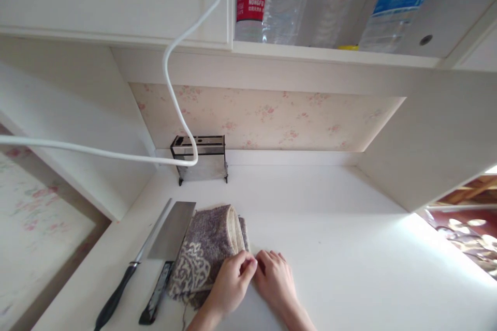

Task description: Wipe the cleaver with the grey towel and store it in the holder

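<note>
My left hand (234,278) is closed in a pinch at the near right edge of a folded grey-brown towel (205,238) with a pale scroll pattern, covering part of it. Close against its fingertips is my right hand (275,275), fingers curled down over the white counter. Whatever lies between the fingers of either hand is too small or hidden to make out. Left of the towel lies a cleaver (173,230), its wide blade pointing away and its dark handle toward me. A honing steel (123,275) with a black handle rests beside the cleaver, further left.
A boxy silver and black stand (202,165) with slots on top is at the counter's back left. A white cable (166,62) hangs across the view before it. Overhead, a shelf (330,54) holds several plastic bottles (287,0). White panels (423,134) flank the counter (330,248).
</note>
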### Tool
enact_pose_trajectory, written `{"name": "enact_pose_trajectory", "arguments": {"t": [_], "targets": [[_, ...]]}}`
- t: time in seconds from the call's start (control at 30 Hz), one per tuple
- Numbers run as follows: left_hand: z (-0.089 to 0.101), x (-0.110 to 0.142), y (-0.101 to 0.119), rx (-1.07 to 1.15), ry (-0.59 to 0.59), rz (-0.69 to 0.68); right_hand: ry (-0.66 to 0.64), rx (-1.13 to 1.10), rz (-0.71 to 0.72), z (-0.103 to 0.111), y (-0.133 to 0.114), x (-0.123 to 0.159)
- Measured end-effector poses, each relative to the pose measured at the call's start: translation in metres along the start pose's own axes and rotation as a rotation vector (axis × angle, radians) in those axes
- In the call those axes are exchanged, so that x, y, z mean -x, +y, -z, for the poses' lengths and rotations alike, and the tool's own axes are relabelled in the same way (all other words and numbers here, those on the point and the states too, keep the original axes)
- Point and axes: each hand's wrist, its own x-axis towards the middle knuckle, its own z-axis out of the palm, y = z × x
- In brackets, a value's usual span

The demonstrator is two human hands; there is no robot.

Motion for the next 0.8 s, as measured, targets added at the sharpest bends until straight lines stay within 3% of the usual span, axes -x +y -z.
{"name": "enact_pose_trajectory", "arguments": {"t": [0.17, 0.27, 0.5, 0.8], "targets": [[0.022, 0.0, 0.001, 0.263, -0.287, 0.162, -0.055, 0.067, 0.0, 0.0, 0.001, -0.002], [0.031, -0.001, -0.002, 0.463, -0.357, 0.28, -0.042, 0.063, 0.02, -0.002, 0.003, 0.0], [0.025, 0.003, -0.01, 0.652, -0.278, 0.252, -0.044, 0.043, 0.026, -0.003, 0.006, 0.001], [0.023, 0.002, -0.014, 0.68, -0.247, 0.24, -0.026, 0.035, 0.04, -0.007, 0.008, 0.002]]}}
